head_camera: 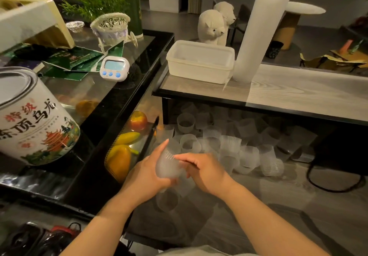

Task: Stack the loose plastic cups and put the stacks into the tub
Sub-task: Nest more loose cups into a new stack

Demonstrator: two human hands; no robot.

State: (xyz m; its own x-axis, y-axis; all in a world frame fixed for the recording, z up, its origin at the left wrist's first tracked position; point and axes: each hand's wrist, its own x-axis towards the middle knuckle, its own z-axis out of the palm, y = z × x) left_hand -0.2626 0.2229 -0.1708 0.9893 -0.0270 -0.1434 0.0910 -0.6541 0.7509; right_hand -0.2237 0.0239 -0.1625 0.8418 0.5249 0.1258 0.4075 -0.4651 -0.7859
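Note:
Low in the middle of the head view, my left hand (148, 173) grips a short stack of translucent plastic cups (166, 165), which lies tilted. My right hand (205, 171) holds the stack's right end with curled fingers. One loose cup (166, 201) lies on the floor just below my hands. Several loose cups (229, 142) lie in a heap on the floor beyond them, under the low wooden table (298, 94). The white plastic tub (200, 62) stands on the table's left end, up and away from both hands. A tall white stack of cups (258, 28) leans beside the tub.
A glass-topped black cabinet (119, 88) stands to the left, with fruit (119, 160) inside and a tea tin (33, 120), a timer (114, 68) and a basket on top. A black cable (334, 182) loops on the floor at right. Two plush toys (216, 23) sit behind the tub.

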